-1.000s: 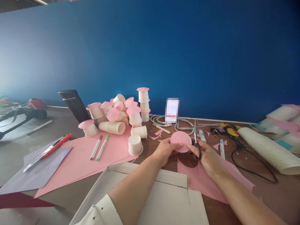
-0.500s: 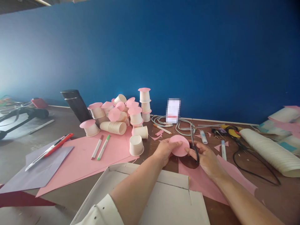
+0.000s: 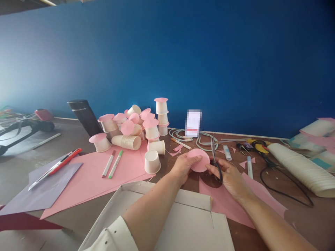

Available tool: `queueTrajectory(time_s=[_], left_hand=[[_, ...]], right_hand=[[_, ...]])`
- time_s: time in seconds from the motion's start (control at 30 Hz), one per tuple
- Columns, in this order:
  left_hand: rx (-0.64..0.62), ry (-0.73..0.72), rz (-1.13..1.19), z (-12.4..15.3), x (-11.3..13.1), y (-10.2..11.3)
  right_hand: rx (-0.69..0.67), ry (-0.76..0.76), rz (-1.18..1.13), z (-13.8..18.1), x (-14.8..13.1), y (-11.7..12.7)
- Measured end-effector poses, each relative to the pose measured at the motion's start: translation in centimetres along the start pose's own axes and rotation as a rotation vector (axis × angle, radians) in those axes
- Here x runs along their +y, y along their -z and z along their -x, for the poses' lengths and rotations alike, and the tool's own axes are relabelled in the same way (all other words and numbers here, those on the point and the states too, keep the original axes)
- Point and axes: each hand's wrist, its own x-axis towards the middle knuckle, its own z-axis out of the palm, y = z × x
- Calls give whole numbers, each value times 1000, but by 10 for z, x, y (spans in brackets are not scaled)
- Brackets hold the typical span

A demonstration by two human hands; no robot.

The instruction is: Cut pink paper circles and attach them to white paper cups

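My left hand (image 3: 181, 167) pinches a round pink paper disc (image 3: 199, 161) at its left edge, holding it just above the table. My right hand (image 3: 227, 174) grips black-handled scissors (image 3: 214, 158), blades pointing away from me beside the disc's right edge, and its fingertips touch the disc. Beneath both hands lies a pink paper sheet (image 3: 235, 200) with a round hole cut in it.
A heap of white paper cups topped with pink discs (image 3: 136, 125) lies at the back left, with two markers (image 3: 112, 164) on a large pink sheet. A white cardboard box (image 3: 183, 219) sits near me. A glue gun and cable (image 3: 261, 150), a cup sleeve (image 3: 300, 167) and a black flask (image 3: 85, 116) stand around.
The scissors have swung slightly left, closer to the disc's edge, and the disc has shifted a little left with them. Both hands keep their grips.
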Motion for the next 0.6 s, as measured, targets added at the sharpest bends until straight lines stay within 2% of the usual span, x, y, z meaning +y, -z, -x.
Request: queueTrajectory(time_s=[0.27, 0.4, 0.6], left_hand=[[37, -60, 33, -1, 9, 3], [89, -58, 32, 0, 12, 3], [155, -55, 39, -3, 14, 4]], right_hand=[[-164, -123, -23, 4, -3, -2], [-250, -98, -36, 5, -3, -2], [-252, -104, -57, 2, 5, -1]])
